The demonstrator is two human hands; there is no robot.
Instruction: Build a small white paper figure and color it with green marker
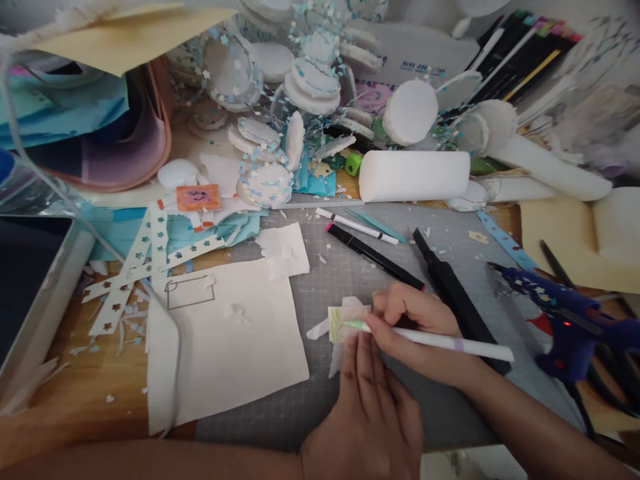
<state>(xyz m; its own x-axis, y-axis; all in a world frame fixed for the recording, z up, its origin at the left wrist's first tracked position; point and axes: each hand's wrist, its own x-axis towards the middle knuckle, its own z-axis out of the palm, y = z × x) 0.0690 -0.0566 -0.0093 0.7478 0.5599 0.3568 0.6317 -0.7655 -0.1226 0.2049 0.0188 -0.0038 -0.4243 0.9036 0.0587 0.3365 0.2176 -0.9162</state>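
Note:
My right hand (417, 327) grips a white marker (450, 342) with a pale green tip. The tip touches a small piece of paper (337, 323) whose left part carries light green strokes. With fingers stretched out, my left hand (373, 413) presses the lower edge of that paper against the grey cutting mat (260, 407). Torn white scraps (339, 360) stick out from under the small paper. Just beyond my right hand lie a black marker (375, 255) with a pink ring and a white marker (357, 225).
A cream sheet (225, 353) with a drawn rectangle lies left, a cable (173, 333) across it. On the right are a blue glue gun (575, 320) with a lit red light and a long black tool (455, 300). White discs (310, 87) and a white roll (415, 175) crowd the back.

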